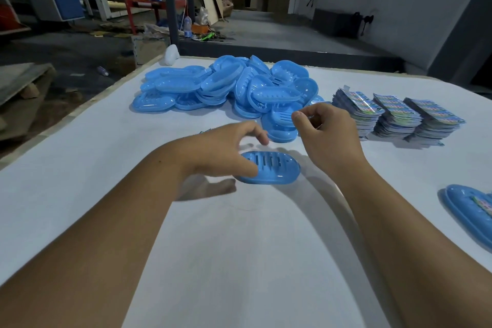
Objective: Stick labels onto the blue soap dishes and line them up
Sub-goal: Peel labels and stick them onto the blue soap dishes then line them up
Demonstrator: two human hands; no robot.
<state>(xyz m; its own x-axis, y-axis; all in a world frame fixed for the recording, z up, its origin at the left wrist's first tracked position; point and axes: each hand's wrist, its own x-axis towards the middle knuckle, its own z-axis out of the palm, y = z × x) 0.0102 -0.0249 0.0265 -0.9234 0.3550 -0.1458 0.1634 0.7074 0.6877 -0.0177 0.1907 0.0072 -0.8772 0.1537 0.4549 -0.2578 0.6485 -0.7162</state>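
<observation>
"How far along are they?"

"Barely started, I'd say — one labelled soap dish (471,210) sits at the table's (106,157) right edge, and the heap of unlabelled dishes (226,85) at the back is still big."

"And now?"

"The left hand (226,150) curls over one slotted dish (269,168) in front, thumb on its near rim. The right hand (327,136) hangs just above with fingers curled in — whether it pinches anything, I can't tell. Three label stacks (396,114) wait to its right."
</observation>
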